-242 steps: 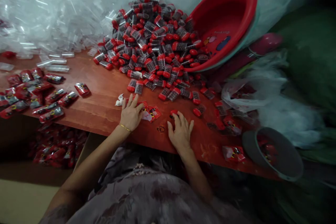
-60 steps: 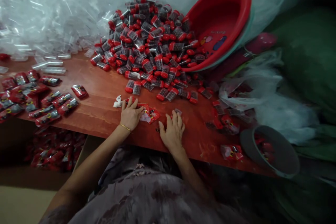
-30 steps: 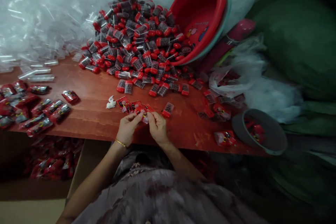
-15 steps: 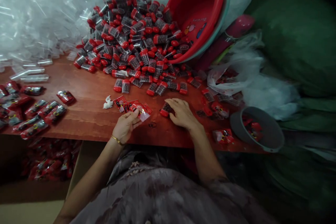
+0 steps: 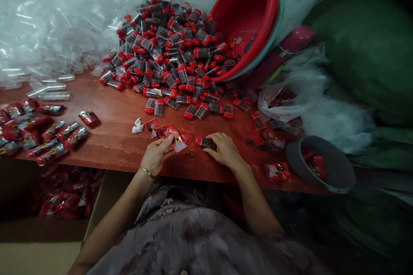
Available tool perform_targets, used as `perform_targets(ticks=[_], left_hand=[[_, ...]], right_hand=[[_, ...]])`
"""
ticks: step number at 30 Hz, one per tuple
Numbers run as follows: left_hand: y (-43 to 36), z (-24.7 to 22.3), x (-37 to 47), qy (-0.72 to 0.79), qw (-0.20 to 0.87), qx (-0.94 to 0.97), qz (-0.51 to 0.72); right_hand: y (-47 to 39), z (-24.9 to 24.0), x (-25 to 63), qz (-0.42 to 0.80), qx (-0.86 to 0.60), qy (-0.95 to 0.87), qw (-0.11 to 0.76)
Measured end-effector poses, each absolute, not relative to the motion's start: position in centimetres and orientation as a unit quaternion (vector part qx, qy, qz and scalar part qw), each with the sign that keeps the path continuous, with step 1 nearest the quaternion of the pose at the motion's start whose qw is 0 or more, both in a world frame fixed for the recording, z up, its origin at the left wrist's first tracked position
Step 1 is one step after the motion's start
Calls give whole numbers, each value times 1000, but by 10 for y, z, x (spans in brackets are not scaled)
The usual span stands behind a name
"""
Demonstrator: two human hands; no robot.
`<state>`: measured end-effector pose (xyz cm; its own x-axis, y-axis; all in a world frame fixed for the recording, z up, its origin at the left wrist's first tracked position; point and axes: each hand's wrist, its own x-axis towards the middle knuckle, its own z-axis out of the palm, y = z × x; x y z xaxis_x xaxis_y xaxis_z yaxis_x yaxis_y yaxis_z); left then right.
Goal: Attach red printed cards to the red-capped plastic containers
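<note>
Pinched between the thumb and fingers of my left hand (image 5: 157, 153) is a small red printed packet (image 5: 178, 139), at the edge of a few others on the table. My right hand (image 5: 226, 149) is closed round a small clear container with a red cap (image 5: 206, 143), its cap end pointing left toward the packet. Thin dark rings (image 5: 190, 154) lie between my hands. A white crumpled scrap (image 5: 137, 126) is left of the packets. Behind my hands rises a big pile of red-capped containers (image 5: 174, 58).
A red basin (image 5: 269, 6) leans behind the pile. Clear tubes (image 5: 53, 96) and wrapped packs (image 5: 77, 137) lie left. A grey bowl (image 5: 342, 172) and a plastic bag (image 5: 332, 116) are right. An open box (image 5: 48, 234) with packs sits below the table's left edge.
The container under my right hand has turned from slanted to nearly level, and the hand has moved slightly toward me. The whole view has shifted a little. My left hand keeps its pinch.
</note>
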<state>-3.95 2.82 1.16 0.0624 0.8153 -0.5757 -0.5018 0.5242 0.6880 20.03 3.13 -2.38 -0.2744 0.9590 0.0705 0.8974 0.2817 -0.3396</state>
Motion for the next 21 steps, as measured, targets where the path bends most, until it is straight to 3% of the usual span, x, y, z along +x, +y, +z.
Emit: perform_targets(ticks=[7,13,21], left_hand=[[28,12,-37,508,721,151,446],[23,15,-34,513,712,177,445],[21,18,-27,515,681,181,488]], right_hand=[[-23,-6,174,219,-558,-724,341],[-28,13,153,179,-511,-764,350],[-24,-6,140,133,-546,-732,385]])
